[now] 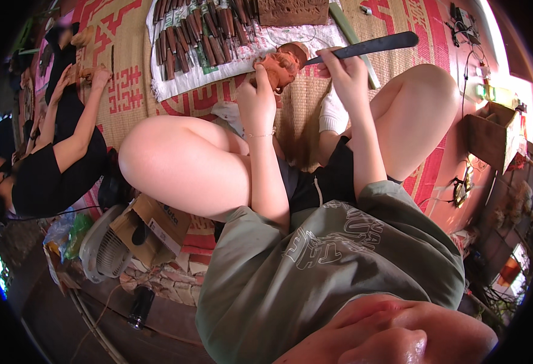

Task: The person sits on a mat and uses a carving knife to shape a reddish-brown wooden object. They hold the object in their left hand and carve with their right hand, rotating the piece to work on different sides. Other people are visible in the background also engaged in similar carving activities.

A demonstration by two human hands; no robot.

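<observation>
My left hand (pixel 258 103) grips a reddish-brown carved wooden figurine (pixel 281 68) just beyond my knees, its fingers wrapped round the near left side. In my right hand (pixel 350 74) is a long dark carving tool (pixel 385 45), pinched between thumb and fingers. The tool's broad end points up to the right, and its narrow end meets the right side of the figurine. Whether its tip is cutting or only resting there cannot be made out. Part of the figurine is hidden behind my left fingers.
Several wooden-handled chisels (pixel 209 36) lie on a white cloth (pixel 172 90) beyond the figurine. A carved wooden block (pixel 294 11) and a green strip (pixel 346 29) are behind. Left, a co-worker (pixel 54 176) holds a wooden piece. A fan (pixel 105 246), cardboard box (pixel 148 227) and wooden box (pixel 493 136) stand around.
</observation>
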